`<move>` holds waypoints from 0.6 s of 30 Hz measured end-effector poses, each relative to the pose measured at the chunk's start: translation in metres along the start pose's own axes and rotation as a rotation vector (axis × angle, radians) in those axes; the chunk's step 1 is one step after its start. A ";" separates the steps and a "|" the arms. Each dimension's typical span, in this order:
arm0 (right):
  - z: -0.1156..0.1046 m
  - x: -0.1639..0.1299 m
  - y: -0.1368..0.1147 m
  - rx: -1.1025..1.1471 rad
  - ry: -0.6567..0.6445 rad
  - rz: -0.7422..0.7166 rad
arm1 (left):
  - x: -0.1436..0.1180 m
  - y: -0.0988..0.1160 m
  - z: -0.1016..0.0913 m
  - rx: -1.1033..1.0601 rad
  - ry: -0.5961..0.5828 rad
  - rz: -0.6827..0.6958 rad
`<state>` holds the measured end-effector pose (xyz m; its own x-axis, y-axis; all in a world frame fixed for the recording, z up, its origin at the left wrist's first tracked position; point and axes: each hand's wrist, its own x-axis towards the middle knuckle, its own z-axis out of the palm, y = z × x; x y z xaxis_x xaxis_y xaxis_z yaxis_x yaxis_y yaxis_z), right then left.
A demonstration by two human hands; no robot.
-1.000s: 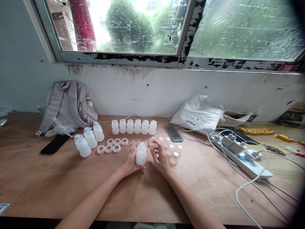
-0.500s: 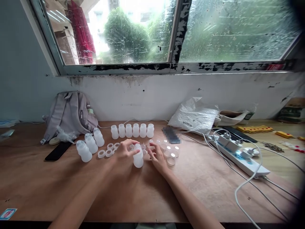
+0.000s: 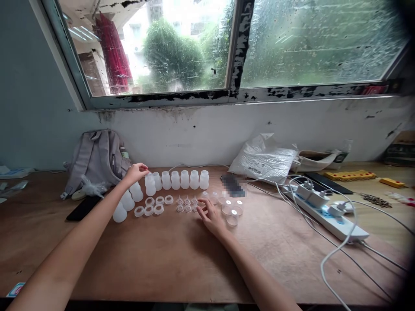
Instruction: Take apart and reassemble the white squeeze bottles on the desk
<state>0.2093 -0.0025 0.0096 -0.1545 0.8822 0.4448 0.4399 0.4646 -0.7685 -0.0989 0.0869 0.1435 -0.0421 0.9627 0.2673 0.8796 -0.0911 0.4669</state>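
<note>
My left hand (image 3: 136, 172) reaches across the table, its fingers closed at the top of a frosted white baby bottle (image 3: 150, 186). That bottle stands at the left end of a row of frosted bottles (image 3: 184, 179), slightly in front of it. Several other frosted bottles (image 3: 120, 213) stand to the left, partly hidden behind my left forearm. My right hand (image 3: 210, 216) rests by the table with fingers apart and holds nothing. It lies between clear bottle teats (image 3: 187, 208) and clear dome caps (image 3: 231, 219). White screw rings (image 3: 149, 210) lie left of the teats.
A grey backpack (image 3: 97, 162) leans on the wall, with a black phone (image 3: 82, 209) in front. A silvery plastic bag (image 3: 264, 157) lies at the back right. A white power strip (image 3: 327, 216) with trailing cables occupies the right side. Yellow parts (image 3: 350, 176) lie beyond.
My left hand has carried the bottle from the middle of the table back and left, to the end of the bottle row. My right hand stays nearly in place. The view has shifted slightly.
</note>
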 end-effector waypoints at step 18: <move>0.007 0.001 0.011 -0.091 -0.007 0.030 | 0.076 -0.076 -0.003 0.316 -0.016 -0.115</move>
<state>0.2078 0.0038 -0.0017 -0.1461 0.8960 0.4192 0.5232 0.4297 -0.7359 -0.1703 0.1658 0.1308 -0.1442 0.9663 0.2132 0.9731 0.0994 0.2078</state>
